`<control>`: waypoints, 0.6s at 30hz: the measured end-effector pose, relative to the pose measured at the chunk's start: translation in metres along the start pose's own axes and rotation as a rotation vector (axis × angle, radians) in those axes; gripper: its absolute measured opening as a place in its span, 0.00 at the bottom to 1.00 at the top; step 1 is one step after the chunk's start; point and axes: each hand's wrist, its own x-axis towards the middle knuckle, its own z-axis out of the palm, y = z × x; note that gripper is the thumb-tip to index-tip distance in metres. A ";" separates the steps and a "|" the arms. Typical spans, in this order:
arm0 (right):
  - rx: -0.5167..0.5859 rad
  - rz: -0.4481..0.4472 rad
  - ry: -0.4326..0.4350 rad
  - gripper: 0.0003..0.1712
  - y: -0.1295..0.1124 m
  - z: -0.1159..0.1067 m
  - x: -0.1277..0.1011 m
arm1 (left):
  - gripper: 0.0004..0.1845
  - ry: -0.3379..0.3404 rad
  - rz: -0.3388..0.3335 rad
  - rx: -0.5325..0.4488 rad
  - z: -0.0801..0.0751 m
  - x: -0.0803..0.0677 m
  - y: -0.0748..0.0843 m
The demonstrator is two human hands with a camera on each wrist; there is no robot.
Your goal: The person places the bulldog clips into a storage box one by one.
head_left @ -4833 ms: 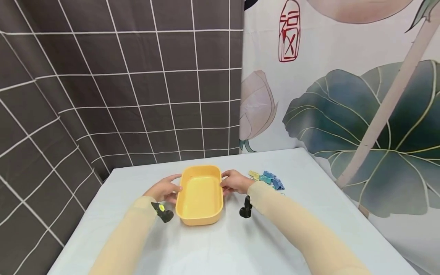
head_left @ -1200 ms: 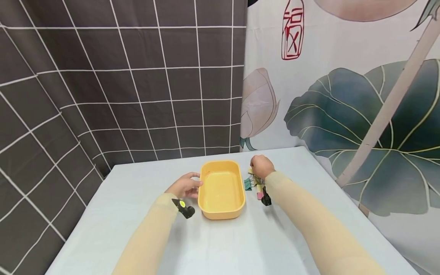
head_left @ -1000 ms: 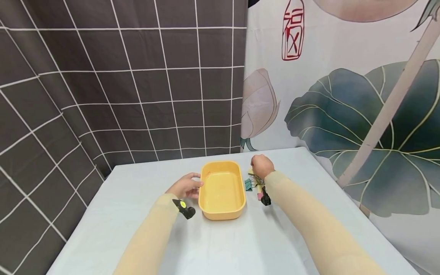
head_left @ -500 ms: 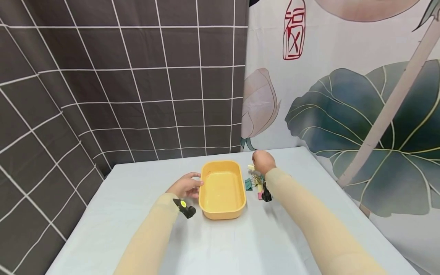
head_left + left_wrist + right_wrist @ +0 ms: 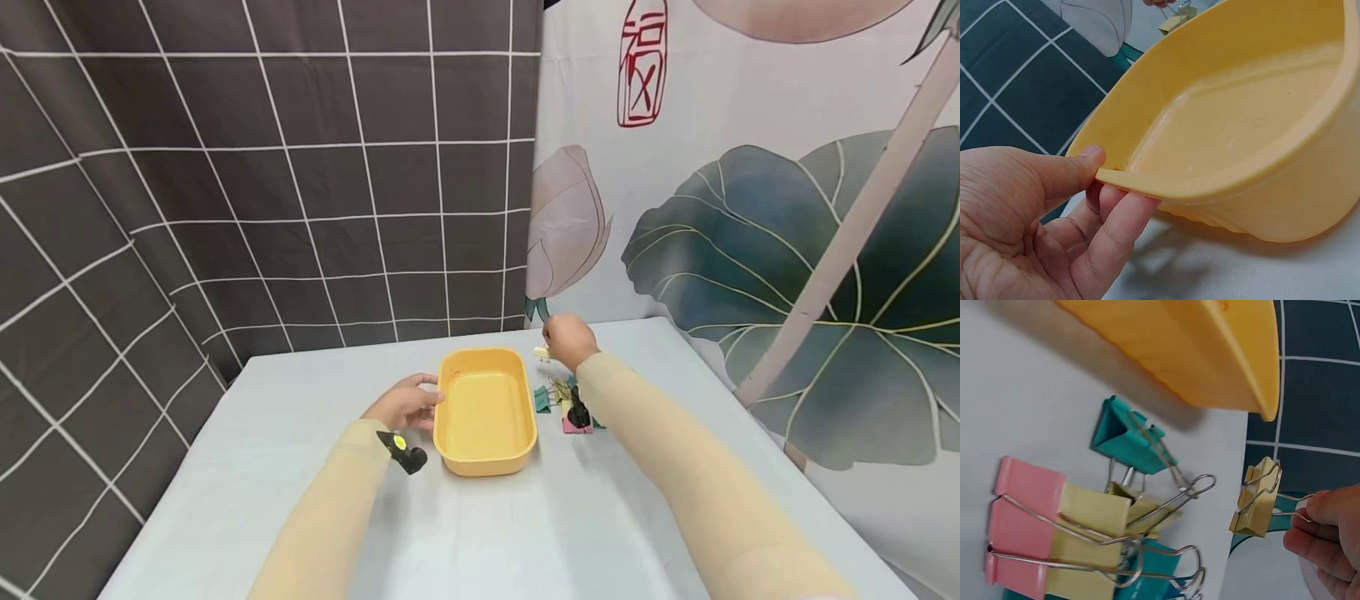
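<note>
Yellow binder clip [image 5: 1259, 499], small, folded metal with wire handles: held off the table by one wire handle, pinched between the fingertips of the right hand [image 5: 570, 340], just beyond the far right corner of the tub.

Nearest the viewer, the pale tabletop [image 5: 525, 533] is bare between the two sleeved forearms.

Next out, the shallow yellow plastic tub [image 5: 486, 410], rectangular with rounded corners, stands on the table with nothing in it. The left hand [image 5: 402, 405] grips its left rim: in the left wrist view the thumb [image 5: 1066, 169] lies over the lip and the fingers curl beneath it.

Just right of the tub lies a loose heap of binder clips, a teal one [image 5: 1130, 439], a pink one [image 5: 1025, 522] and pale yellow ones, with their wire handles interlaced.

Risks, as judged:
- The hold is on a thin wire only; the clip can swing or slip and drop outside the tub.
- The tangled handles in the heap may drag neighbouring clips along when one is lifted.
- A knock on the light tub could shift it should the left hand loosen.

Clearance: the tub's top is open and unobstructed. Beyond the right hand the table soon meets the hanging printed curtain [image 5: 750, 208], so room is tightest there; the table's right edge lies well apart from the heap.
</note>
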 end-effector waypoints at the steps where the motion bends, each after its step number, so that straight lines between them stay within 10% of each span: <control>1: 0.000 -0.007 0.010 0.17 -0.001 -0.001 0.001 | 0.25 0.001 0.000 0.000 0.000 0.000 0.000; 18: 0.059 -0.094 0.039 0.25 -0.022 -0.008 0.008 | 0.26 0.016 -0.002 0.001 0.001 -0.001 0.002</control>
